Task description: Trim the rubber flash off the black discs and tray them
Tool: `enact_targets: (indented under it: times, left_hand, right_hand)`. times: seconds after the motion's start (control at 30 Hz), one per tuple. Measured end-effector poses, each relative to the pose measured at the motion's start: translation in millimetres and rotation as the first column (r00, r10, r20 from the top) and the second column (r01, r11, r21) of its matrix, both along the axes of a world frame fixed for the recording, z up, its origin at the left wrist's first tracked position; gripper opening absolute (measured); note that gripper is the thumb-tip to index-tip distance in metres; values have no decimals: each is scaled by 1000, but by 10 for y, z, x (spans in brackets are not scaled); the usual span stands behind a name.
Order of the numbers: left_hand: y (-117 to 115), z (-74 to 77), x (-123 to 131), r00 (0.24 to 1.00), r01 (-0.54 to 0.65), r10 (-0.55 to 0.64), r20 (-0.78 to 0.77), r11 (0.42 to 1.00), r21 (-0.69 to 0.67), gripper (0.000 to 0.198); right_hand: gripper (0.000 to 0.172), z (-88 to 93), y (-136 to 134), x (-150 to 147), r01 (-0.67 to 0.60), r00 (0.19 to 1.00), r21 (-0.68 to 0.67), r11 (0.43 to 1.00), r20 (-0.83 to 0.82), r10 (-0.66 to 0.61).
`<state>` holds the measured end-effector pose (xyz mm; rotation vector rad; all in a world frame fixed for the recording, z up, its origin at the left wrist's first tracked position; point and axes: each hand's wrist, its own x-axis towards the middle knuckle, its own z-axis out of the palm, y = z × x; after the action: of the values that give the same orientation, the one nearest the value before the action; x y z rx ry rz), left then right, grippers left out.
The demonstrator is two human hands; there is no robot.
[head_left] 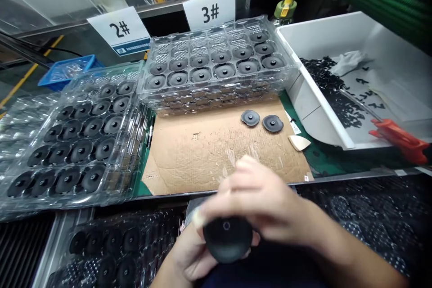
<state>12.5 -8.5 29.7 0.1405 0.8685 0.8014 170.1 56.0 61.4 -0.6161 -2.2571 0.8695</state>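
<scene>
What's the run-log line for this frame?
Left hand: under black disc | Right hand: blurred, over black disc | Nearby: two discs on cardboard, clear trays

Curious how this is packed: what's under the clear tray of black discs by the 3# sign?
More clear plastic trays are stacked beneath the top tray, their edges showing along the front. What they hold, and the surface under the stack, is covered.

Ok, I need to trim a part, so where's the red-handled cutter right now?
In the head view, the red-handled cutter is at the far right, its handles lying across the front rim of the white plastic bin and its metal end reaching in beside the black scraps.
</scene>
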Motion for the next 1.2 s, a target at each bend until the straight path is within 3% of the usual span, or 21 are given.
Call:
enact_targets:
  times: [0.07, 0.17, 0.33, 0.4, 0.47, 0.73, 0.93, 1.0, 1.1, 1.2]
  left_hand:
    - [29, 16, -2, 982, 94, -89, 167, 995, -26, 39]
    - [85, 19, -32, 930, 125, -108, 352, 992, -26, 46]
    - [108, -68, -63, 923, 84, -72, 379, 996, -15, 46]
    - [100, -102, -68, 920, 69, -60, 387, 998, -10, 47]
    - [93, -122, -75, 919, 63, -54, 390, 998, -11, 45]
    - [50, -221, -135, 936, -46, 58, 346, 998, -42, 45]
    - [65, -311, -178, 946, -171, 182, 267, 983, -64, 46]
    - [71, -313, -169, 952, -192, 199, 234, 980, -55, 49]
    - [52, -298, -127, 961, -232, 225, 163, 972, 25, 52]
    - [7, -275, -103, 965, -260, 256, 49, 961, 95, 53]
  right_hand:
    - [25, -215, 95, 127, 229, 974, -192, 954, 41, -225]
    - [26, -670, 166, 313, 498, 866, -344, 796, 235, -441]
    - [40, -1375, -66, 352, 703, 705, -223, 675, 341, -622]
    - [42, -1512, -170, 302, 731, 674, -175, 659, 335, -659]
    - [41, -1557, -199, 261, 719, 683, -149, 679, 335, -650]
    - [31, -1289, -48, 218, 668, 742, -187, 720, 242, -626]
    - [24, -1259, -179, 97, 510, 858, -266, 818, 220, -464]
    - [25, -1089, -149, 68, 533, 845, -278, 799, 232, -483]
    - [29, -640, -157, -44, 588, 808, -265, 764, 157, -567]
    - [33, -261, -293, -219, 437, 896, -134, 889, -21, -444]
